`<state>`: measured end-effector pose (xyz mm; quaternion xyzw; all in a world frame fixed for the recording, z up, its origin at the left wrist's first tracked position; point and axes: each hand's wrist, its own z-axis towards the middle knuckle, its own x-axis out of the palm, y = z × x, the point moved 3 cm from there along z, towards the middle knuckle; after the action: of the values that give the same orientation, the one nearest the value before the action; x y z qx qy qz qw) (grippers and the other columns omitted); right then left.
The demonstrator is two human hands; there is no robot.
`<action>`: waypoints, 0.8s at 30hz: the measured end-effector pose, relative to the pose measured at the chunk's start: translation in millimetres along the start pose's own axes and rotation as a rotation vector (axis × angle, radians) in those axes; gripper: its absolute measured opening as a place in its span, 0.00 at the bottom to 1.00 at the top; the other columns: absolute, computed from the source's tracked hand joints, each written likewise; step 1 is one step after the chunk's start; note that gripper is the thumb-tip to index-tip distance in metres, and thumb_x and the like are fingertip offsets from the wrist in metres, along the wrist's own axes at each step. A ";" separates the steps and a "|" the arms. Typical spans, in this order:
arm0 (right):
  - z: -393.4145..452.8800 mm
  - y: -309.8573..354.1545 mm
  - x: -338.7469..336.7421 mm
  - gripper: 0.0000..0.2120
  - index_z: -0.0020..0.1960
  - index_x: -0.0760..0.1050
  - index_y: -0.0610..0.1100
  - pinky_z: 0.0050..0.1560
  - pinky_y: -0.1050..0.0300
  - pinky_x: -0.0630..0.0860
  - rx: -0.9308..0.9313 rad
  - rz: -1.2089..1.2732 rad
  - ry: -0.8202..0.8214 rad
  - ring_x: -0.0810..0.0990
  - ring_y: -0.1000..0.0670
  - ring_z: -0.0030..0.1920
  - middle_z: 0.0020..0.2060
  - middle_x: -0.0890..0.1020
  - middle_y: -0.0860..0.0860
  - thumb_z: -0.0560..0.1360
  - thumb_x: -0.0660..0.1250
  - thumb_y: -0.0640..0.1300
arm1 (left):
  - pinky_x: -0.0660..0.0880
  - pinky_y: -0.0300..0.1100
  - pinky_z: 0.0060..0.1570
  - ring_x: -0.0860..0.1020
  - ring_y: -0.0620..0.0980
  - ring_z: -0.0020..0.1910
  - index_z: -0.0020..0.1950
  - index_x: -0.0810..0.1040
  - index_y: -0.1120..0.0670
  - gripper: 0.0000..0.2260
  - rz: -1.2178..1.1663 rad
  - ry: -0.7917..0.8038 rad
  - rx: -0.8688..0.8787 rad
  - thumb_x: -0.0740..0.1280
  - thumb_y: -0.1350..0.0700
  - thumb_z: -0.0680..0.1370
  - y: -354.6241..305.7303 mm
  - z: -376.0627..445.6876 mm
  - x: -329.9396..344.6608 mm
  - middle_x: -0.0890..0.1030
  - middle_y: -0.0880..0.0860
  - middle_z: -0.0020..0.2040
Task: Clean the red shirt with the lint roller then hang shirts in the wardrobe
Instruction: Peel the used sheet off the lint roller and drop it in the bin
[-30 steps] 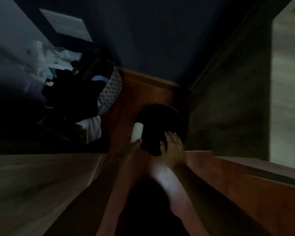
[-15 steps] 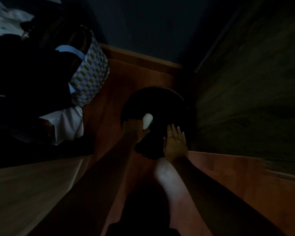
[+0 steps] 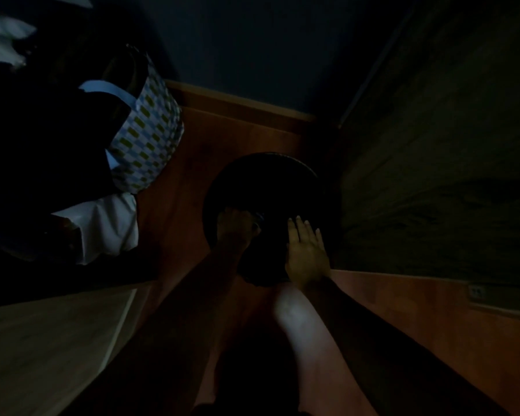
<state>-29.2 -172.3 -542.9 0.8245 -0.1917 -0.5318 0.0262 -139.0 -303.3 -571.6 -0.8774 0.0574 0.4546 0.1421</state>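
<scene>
The scene is very dark. A round black container [image 3: 270,187] stands on the reddish floor [image 3: 228,139] in the corner. My left hand [image 3: 236,228] is curled shut over its near left rim, gripping the lint roller [image 3: 257,218]. Only a small bluish bit of the roller shows at my fingers. My right hand [image 3: 306,253] lies flat on the container's near right edge with its fingers spread, holding nothing. No red shirt can be made out.
A checked blue-and-olive bag [image 3: 146,136] stands at the left beside a dark heap of clothes [image 3: 42,145] and a white cloth [image 3: 105,226]. A dark wood panel [image 3: 439,175] rises on the right with a wall socket [image 3: 476,291]. A pale wooden surface [image 3: 42,340] fills the lower left.
My left hand has carried the white lint roller from beside the black container down over its rim, so the roller is now mostly hidden. The view tilted down and closer.
</scene>
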 end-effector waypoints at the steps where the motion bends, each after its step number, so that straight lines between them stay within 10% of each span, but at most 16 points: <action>1: -2.9 2.0 -2.2 0.31 0.79 0.47 0.43 0.76 0.47 0.43 0.012 0.006 0.003 0.48 0.45 0.78 0.78 0.52 0.44 0.78 0.48 0.50 | 0.70 0.50 0.60 0.73 0.59 0.62 0.58 0.77 0.60 0.18 0.027 -0.018 0.013 0.64 0.47 0.78 -0.5 -3.8 -5.5 0.76 0.60 0.61; 11: -84.5 48.3 -97.6 0.31 0.79 0.41 0.45 0.76 0.44 0.43 0.057 0.027 0.035 0.44 0.44 0.79 0.79 0.45 0.45 0.82 0.50 0.52 | 0.47 0.59 0.73 0.59 0.57 0.74 0.77 0.58 0.53 0.28 0.146 -0.138 0.142 0.59 0.45 0.79 -4.5 -125.4 -111.3 0.61 0.57 0.76; 19: -178.9 147.5 -292.4 0.31 0.79 0.38 0.48 0.76 0.43 0.42 -0.015 0.138 -0.046 0.42 0.42 0.78 0.79 0.40 0.47 0.82 0.49 0.54 | 0.51 0.61 0.71 0.64 0.62 0.72 0.74 0.64 0.58 0.29 0.038 -0.391 0.092 0.63 0.48 0.76 1.4 -285.6 -333.0 0.66 0.62 0.73; 24: -227.7 192.6 -452.0 0.34 0.79 0.39 0.52 0.66 0.43 0.70 -0.128 0.207 -0.279 0.61 0.37 0.73 0.78 0.38 0.47 0.81 0.56 0.54 | 0.62 0.62 0.67 0.67 0.64 0.69 0.70 0.70 0.60 0.26 0.067 -0.566 0.144 0.58 0.47 0.76 -22.2 -349.7 -490.2 0.68 0.63 0.71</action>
<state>-45.9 -231.7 -4.8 0.7153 -0.2429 -0.6465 0.1066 -145.0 -401.5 22.9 -0.7011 0.0765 0.6803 0.1995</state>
